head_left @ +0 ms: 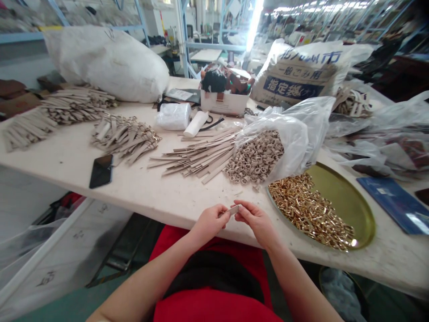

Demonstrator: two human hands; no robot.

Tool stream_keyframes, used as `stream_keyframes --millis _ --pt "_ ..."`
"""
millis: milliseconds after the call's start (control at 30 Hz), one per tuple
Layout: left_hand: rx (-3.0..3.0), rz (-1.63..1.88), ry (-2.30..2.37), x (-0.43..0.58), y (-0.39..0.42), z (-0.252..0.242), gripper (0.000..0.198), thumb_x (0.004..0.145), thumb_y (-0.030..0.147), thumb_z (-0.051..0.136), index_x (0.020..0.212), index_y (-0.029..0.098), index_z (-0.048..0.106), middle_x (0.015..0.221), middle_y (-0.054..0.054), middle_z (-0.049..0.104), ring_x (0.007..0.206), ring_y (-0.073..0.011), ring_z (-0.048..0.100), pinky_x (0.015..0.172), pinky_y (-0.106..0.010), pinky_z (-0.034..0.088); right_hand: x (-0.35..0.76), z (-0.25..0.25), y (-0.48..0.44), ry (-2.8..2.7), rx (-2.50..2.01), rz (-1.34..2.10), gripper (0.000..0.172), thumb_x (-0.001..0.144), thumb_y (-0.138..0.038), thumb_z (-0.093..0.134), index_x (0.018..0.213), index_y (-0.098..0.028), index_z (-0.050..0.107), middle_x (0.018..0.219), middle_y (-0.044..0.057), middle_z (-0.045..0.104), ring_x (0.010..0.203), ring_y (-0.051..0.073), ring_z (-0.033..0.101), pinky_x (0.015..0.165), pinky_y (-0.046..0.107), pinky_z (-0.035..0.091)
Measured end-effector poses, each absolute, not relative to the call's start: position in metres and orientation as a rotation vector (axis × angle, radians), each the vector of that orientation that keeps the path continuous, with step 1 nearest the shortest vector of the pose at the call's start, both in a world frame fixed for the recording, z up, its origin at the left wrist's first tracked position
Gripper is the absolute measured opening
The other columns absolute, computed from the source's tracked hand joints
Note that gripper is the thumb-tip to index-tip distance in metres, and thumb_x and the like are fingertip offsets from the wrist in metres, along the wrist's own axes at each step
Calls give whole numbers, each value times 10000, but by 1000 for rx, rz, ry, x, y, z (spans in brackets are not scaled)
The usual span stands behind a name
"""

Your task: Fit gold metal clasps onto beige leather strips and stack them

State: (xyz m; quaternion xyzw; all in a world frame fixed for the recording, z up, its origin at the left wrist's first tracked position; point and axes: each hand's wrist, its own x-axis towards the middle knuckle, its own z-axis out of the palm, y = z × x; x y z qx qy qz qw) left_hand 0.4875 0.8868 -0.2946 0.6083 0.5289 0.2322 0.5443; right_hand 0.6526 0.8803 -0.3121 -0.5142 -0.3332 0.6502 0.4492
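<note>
My left hand [210,220] and my right hand [255,220] meet at the near edge of the white table [140,188]. Both pinch a short beige strap piece [233,209] between their fingertips. Just beyond lies a fan of long beige straps [197,156]. A clear bag spills small beige loops [255,157] to the right of them. A round brass tray [348,201] holds a heap of gold metal clips [308,210] by my right hand.
A black phone [101,170] lies at the left. More strap piles [124,136] and a white sack [107,62] sit behind. A white box [224,102], a printed sack [298,74], plastic bags [385,134] and a blue folder [397,203] fill the back and right.
</note>
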Motion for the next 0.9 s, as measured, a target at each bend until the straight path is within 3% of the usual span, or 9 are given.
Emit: stream_keyframes --millis 167,300,433,567,800,900 --pt "1400 568 1247 486 881 -292 246 785 393 430 765 165 517 526 52 490 429 -75 396 443 -185 312 651 -316 881 -658 -1241 1537 283 633 -363 694 834 -199 580 867 21 673 616 92 556 567 220 439" --pt "1445 584 1248 489 879 -295 241 789 388 437 754 165 523 521 51 494 437 -74 402 462 -183 318 636 -314 877 -465 -1150 1597 282 610 -361 707 752 -212 514 904 14 674 590 87 540 551 222 435" --pt "1454 624 1305 489 882 -298 261 793 396 429 773 161 542 533 40 507 449 -82 419 465 -187 325 624 -317 871 -542 -1161 1563 256 639 -399 678 707 -205 526 768 -10 646 597 96 531 550 225 427" --pt "1469 634 1330 487 884 -299 269 792 394 424 785 158 554 544 35 519 457 -86 428 468 -190 329 627 -321 869 -510 -1163 1560 264 614 -398 702 712 -197 561 613 -32 563 557 101 516 548 237 433" --pt "1497 557 1282 487 882 -296 257 780 389 437 734 163 550 514 46 501 463 -90 425 482 -196 320 637 -323 866 -863 -1319 1204 225 664 -368 668 786 -196 590 657 -25 563 637 118 513 662 276 435" --pt "1547 506 1258 485 883 -292 251 774 377 445 703 160 548 519 40 500 484 -96 436 479 -199 310 640 -322 866 -975 -1353 1236 262 659 -358 668 855 -191 615 669 -17 582 653 127 518 682 288 428"
